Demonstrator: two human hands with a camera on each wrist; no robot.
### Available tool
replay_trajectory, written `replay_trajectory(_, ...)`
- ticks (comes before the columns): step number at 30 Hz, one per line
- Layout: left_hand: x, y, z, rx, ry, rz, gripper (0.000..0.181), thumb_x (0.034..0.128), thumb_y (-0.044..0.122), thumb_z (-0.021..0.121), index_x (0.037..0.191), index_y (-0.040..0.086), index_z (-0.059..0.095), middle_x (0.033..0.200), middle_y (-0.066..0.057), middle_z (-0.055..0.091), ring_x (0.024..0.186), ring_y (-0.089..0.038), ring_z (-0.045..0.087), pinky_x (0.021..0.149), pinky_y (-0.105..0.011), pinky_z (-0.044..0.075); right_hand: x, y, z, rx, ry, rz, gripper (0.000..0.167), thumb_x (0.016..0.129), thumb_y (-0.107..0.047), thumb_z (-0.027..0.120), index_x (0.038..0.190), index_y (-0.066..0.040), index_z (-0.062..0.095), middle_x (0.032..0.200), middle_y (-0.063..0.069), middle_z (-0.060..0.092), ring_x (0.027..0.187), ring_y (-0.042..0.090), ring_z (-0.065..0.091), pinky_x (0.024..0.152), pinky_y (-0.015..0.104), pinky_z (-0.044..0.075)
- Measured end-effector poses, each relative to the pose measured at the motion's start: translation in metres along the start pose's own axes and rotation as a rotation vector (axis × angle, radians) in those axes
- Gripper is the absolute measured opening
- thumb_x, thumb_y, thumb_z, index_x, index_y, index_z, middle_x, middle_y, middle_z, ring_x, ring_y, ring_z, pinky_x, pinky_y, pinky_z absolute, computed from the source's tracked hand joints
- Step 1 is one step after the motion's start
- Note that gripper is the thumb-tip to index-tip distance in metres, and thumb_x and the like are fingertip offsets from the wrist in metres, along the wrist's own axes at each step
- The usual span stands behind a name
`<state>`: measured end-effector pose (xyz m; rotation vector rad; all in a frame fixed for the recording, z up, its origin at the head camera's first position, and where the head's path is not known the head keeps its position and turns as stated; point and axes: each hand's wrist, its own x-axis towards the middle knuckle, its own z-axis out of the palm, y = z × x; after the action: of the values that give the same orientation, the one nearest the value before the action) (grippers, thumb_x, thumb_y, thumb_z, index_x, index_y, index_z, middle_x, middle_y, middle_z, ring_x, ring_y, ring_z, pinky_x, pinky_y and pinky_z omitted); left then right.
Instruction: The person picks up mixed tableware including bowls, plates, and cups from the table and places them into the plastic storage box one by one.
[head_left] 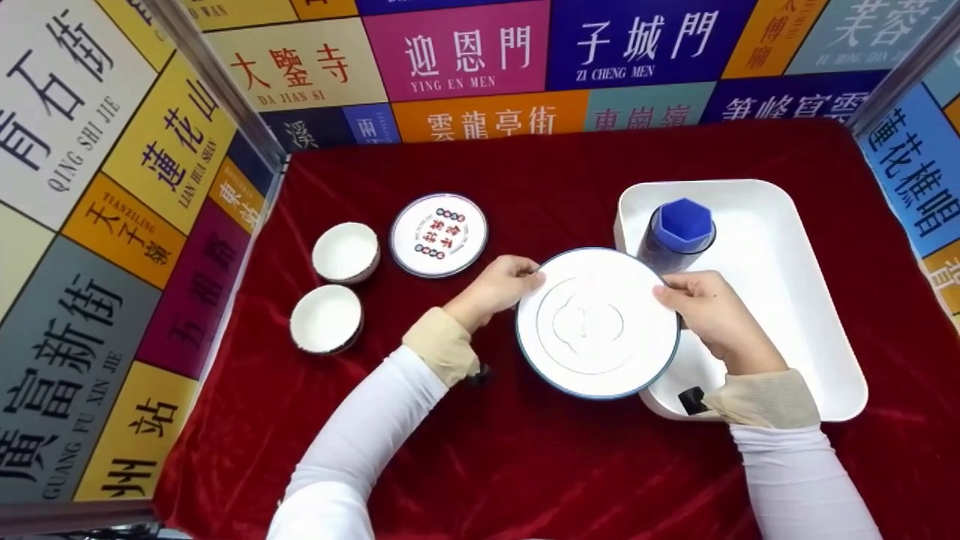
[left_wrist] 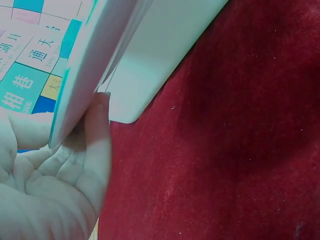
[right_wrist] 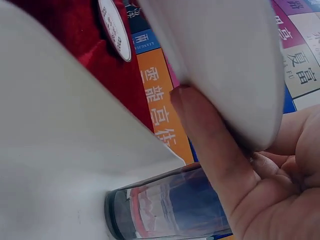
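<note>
Both hands hold a round white plate [head_left: 592, 360] with a blue rim, tilted above the cloth and overlapping the left edge of a white tray [head_left: 795, 315]. At the plate's upper left edge, the left hand [head_left: 501, 289] pinches the rim between thumb and fingers. My right hand [head_left: 705, 311] grips the opposite edge, its thumb on the upper face. In the right wrist view, a finger lies along the underside of the plate [right_wrist: 225, 60]. Behind the plate, inside the tray, stands a clear dark-tinted cylinder [head_left: 671, 251] with a blue hexagonal piece [head_left: 685, 219] at its top.
To the left sit two white bowls, one bowl [head_left: 343, 251] behind the other bowl [head_left: 327, 319]. A smaller plate [head_left: 439, 235] with red and blue lettering lies near them. Red cloth [head_left: 525, 465] covers the table. Panels with colourful lettering [head_left: 465, 52] enclose the back and sides.
</note>
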<state>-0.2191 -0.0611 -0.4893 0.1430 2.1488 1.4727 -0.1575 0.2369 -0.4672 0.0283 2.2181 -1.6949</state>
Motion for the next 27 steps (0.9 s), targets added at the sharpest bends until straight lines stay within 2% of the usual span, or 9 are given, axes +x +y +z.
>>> replay_trajectory(5,-0.003,0.001,0.001,-0.011,-0.025,0.008,0.026,0.1040,0.020,0.056,0.121,0.003,0.066,0.098,-0.005,0.066,0.079,-0.011,0.064,0.069,-0.023,0.058,-0.001,-0.002,-0.004,0.030,-0.008,0.044,0.042,0.106,-0.013,0.048,0.134,0.018,0.052,0.084,-0.008,0.073,0.074,0.004,0.069,0.069,0.024,0.062)
replay_trajectory(12,-0.002,0.003,0.004,-0.051,-0.051,0.002,0.029,0.1029,0.020,0.059,0.125,0.002,0.064,0.096,-0.004,0.064,0.079,-0.012,0.065,0.070,-0.032,0.063,-0.004,-0.003,-0.011,0.043,-0.014,0.055,0.044,0.106,-0.013,0.049,0.136,0.019,0.049,0.085,-0.009,0.074,0.075,0.004,0.070,0.069,0.024,0.062)
replay_trajectory(18,-0.003,0.003,0.006,-0.067,-0.047,0.004,0.027,0.1042,0.021,0.057,0.125,0.004,0.064,0.097,-0.006,0.066,0.077,-0.014,0.066,0.066,-0.031,0.062,-0.005,-0.002,-0.017,0.028,-0.023,0.041,0.044,0.107,-0.013,0.048,0.136,0.020,0.049,0.087,-0.008,0.074,0.076,0.005,0.071,0.068,0.025,0.063)
replay_trajectory(23,-0.004,-0.001,0.003,-0.104,-0.046,-0.023,0.026,0.1053,0.024,0.054,0.122,0.006,0.064,0.097,-0.007,0.068,0.074,-0.016,0.069,0.065,-0.029,0.062,-0.008,-0.002,-0.026,0.008,-0.014,0.043,0.045,0.107,-0.013,0.048,0.135,0.021,0.048,0.085,-0.010,0.073,0.075,0.004,0.070,0.068,0.025,0.063)
replay_trajectory(27,-0.005,-0.004,-0.002,-0.149,-0.065,-0.033,0.031,0.1061,0.023,0.052,0.127,0.001,0.060,0.096,-0.010,0.071,0.072,-0.016,0.071,0.066,-0.031,0.062,-0.011,0.001,-0.034,-0.001,-0.005,0.054,0.048,0.106,-0.014,0.049,0.138,0.021,0.045,0.085,-0.011,0.073,0.074,0.003,0.069,0.066,0.023,0.062)
